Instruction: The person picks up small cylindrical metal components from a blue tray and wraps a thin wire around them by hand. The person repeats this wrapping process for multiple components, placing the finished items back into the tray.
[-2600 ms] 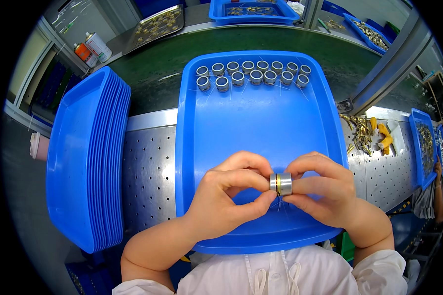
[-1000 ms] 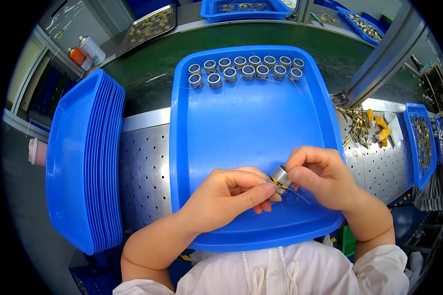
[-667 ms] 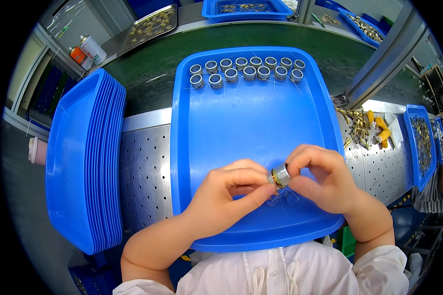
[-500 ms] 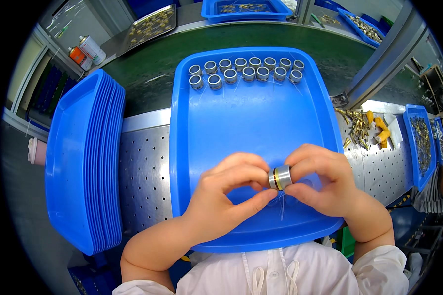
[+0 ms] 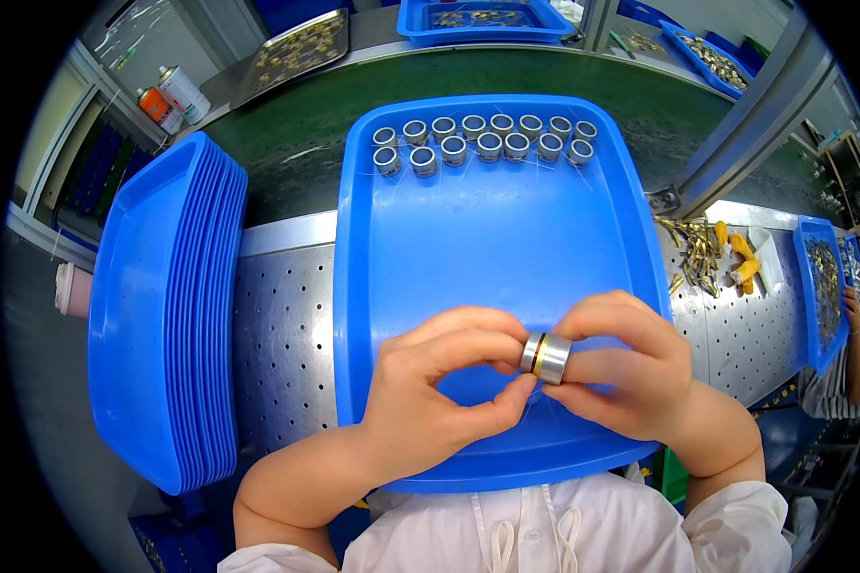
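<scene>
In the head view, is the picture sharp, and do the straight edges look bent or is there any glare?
Head view: the hands and the small metal ring they hold look sharp; the blue tray and the stacked trays bow outward toward the rim; a black circular border frames the picture; soft glare lies on the perforated metal bench.

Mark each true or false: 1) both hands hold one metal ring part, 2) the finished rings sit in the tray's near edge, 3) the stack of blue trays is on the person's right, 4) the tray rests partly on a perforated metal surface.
1) True: the left hand and right hand pinch one metal ring part between them.
2) False: the row of rings sits at the far edge of the blue tray.
3) False: the stack of blue trays is on the person's left.
4) True: the perforated metal surface shows beside the tray.
</scene>
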A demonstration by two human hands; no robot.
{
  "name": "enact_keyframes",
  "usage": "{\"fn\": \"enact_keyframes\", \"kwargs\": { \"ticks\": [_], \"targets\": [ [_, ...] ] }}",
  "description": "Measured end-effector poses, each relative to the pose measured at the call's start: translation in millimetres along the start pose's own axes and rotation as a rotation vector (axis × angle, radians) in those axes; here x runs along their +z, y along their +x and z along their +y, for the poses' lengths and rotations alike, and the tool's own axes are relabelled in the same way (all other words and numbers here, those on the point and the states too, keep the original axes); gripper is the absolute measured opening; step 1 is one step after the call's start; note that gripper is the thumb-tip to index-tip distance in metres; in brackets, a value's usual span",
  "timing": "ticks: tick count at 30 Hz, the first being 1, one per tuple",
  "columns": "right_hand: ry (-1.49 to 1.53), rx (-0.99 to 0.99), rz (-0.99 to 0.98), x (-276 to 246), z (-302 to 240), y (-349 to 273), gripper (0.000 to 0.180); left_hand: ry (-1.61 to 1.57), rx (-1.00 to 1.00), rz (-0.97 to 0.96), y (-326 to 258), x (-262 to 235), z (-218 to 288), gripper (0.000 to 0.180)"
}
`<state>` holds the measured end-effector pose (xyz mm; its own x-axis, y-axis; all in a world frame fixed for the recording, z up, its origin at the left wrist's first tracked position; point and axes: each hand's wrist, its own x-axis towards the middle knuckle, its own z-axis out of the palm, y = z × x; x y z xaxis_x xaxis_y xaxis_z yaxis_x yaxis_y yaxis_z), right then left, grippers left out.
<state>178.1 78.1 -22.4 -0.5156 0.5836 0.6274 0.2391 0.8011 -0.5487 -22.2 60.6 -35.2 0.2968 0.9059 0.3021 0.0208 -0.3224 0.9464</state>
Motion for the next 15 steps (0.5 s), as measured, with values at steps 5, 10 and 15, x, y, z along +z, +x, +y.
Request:
{"fn": "enact_keyframes", "kwargs": {
  "ticks": [5,10,15],
  "targets": [
    [-0.159,-0.119,0.006,3.5,-1.7,-2.3,0.027,0.194,0.132,0.026,2.3,-0.9,1.6,0.019],
    [-0.18,-0.13,0.003,6.8,-5.5,-2.1,0.028,0.297,0.165,0.038,-0.3,-1.5,5.3,0.021],
    [-0.212,-0.154,0.009,7.4,-6.7,-2.8,0.027,0.369,0.271,0.102,0.1,1.7,3.9,0.02]
  ]
}}
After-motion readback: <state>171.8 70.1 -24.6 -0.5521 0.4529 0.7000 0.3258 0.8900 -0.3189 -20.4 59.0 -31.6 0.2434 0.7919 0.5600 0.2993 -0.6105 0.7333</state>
